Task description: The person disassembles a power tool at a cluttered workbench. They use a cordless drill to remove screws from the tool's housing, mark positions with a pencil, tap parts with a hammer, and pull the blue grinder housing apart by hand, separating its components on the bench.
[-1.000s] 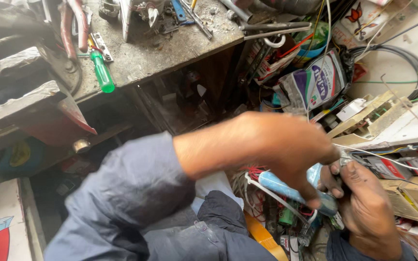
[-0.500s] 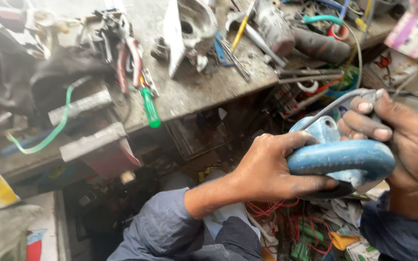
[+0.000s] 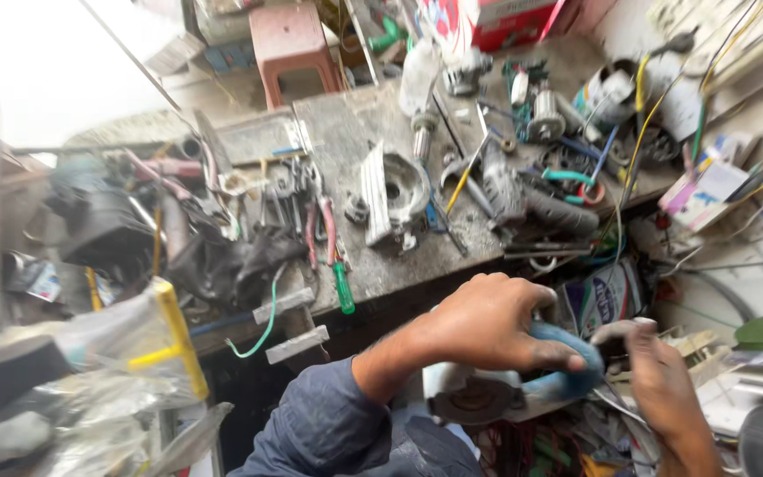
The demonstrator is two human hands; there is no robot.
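Blue-handled power tool with a grey metal body [image 3: 523, 389]: now lowered from chest height to near the desk [image 3: 399, 265] edge. Left hand [image 3: 487, 322] wraps over its blue handle; right hand [image 3: 655, 371] pinches the handle's right end, wires no longer gripped.

Power tool [image 3: 551, 375] under the hands: blue handle, pale grey guard, dark rust-brown disc. Sleeve [image 3: 328, 428] on the left arm: dark navy. Workbench [image 3: 373, 265] top: dull grey, mottled with black grime. Screwdriver [image 3: 343, 287] at the bench edge: translucent green handle. Pliers [image 3: 320, 231] beside it: faded red grips. Loose wire [image 3: 262, 327] hanging off the bench front: light green. Stool [image 3: 291, 46] behind the bench: reddish pink. Box [image 3: 509, 19] at the far edge: red with white. Bracket [image 3: 174, 340] at lower left: yellow, wrapped in cloudy clear plastic. Cables [image 3: 642, 110] at right: yellow.
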